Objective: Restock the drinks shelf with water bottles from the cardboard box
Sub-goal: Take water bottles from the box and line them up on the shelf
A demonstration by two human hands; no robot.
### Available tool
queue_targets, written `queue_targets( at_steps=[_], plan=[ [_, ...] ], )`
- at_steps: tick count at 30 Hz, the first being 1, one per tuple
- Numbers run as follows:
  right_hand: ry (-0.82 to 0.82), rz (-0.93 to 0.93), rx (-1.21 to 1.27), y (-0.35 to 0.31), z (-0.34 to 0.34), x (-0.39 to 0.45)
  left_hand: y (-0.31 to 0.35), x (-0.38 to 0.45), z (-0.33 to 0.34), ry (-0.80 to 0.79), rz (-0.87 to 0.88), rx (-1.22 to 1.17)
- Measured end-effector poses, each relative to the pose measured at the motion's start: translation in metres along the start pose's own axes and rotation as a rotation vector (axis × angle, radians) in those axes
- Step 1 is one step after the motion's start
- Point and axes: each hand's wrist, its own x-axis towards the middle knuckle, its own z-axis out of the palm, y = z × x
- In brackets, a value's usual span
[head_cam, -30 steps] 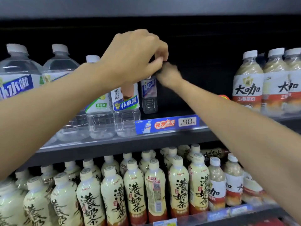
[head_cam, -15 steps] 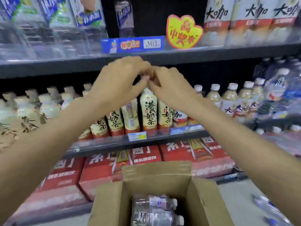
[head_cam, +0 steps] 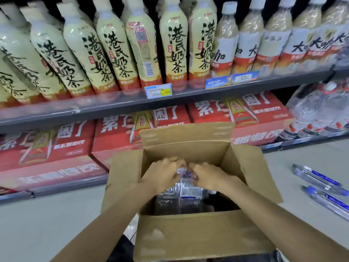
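Note:
An open cardboard box (head_cam: 188, 235) stands on the floor in front of the shelves. Clear water bottles (head_cam: 190, 192) with blue-and-white labels lie inside it. Both my hands are down in the box, side by side over the far ends of the bottles. My left hand (head_cam: 163, 176) curls its fingers over a bottle from the left. From the right, my right hand (head_cam: 210, 176) curls its fingers over the same spot. The fingertips are blurred, and what lies under the palms is hidden.
A grey shelf edge (head_cam: 170, 99) carries cream milk-tea bottles (head_cam: 105, 48). Red drink cartons (head_cam: 56, 148) fill the bottom shelf behind the box. Two water bottles (head_cam: 319, 179) lie on the floor at right. A wrapped pack of large bottles (head_cam: 317, 108) sits at far right.
My hands came down from the upper shelf, passed in front of the milk-tea shelf and are now inside the box on the bottles. My view tilted down.

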Motion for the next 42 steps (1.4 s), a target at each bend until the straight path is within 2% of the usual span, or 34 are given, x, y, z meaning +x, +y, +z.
queue_targets(
  at_steps=[3, 6, 10, 16, 20, 25, 28, 30, 33, 35, 39, 40, 42],
  plan=[
    [-0.173, 0.041, 0.089, 0.014, 0.025, 0.008, -0.008, 0.010, 0.029, -0.233, -0.026, -0.006],
    [-0.295, 0.101, 0.113, 0.022, 0.035, 0.012, -0.012, 0.022, 0.038, -0.355, 0.008, 0.012],
    [-0.265, 0.190, 0.150, 0.031, 0.038, 0.012, -0.006, 0.025, 0.043, -0.427, 0.040, 0.087],
    [-0.037, 0.093, 0.164, 0.043, 0.028, 0.005, -0.022, 0.020, 0.012, -0.306, -0.045, -0.041],
    [0.257, -0.003, 0.054, 0.030, 0.011, -0.001, -0.028, 0.021, 0.001, -0.352, -0.023, -0.072],
    [0.458, -0.192, -0.014, 0.006, -0.022, -0.014, -0.035, 0.017, 0.000, -0.408, -0.115, -0.484],
    [0.563, -0.224, -0.029, -0.008, -0.039, -0.019, -0.033, 0.012, -0.003, -0.344, -0.106, -0.608],
    [0.601, -0.205, 0.080, -0.010, -0.041, -0.018, -0.027, 0.009, -0.001, -0.274, -0.124, -0.650],
    [0.657, -0.088, 0.434, -0.004, -0.033, -0.008, -0.022, 0.009, 0.003, -0.220, -0.121, -0.591],
    [0.607, 0.006, 0.699, 0.000, -0.031, -0.005, -0.021, 0.009, 0.005, -0.190, -0.131, -0.555],
    [0.091, 0.103, 1.137, -0.005, -0.023, -0.013, -0.021, 0.008, 0.013, -0.141, -0.216, -0.558],
    [0.055, 0.115, 1.171, -0.009, -0.018, -0.013, -0.020, 0.008, 0.015, -0.135, -0.226, -0.542],
    [0.132, 0.130, 1.137, -0.016, -0.005, -0.007, -0.017, 0.007, 0.015, -0.140, -0.222, -0.514]
  ],
)
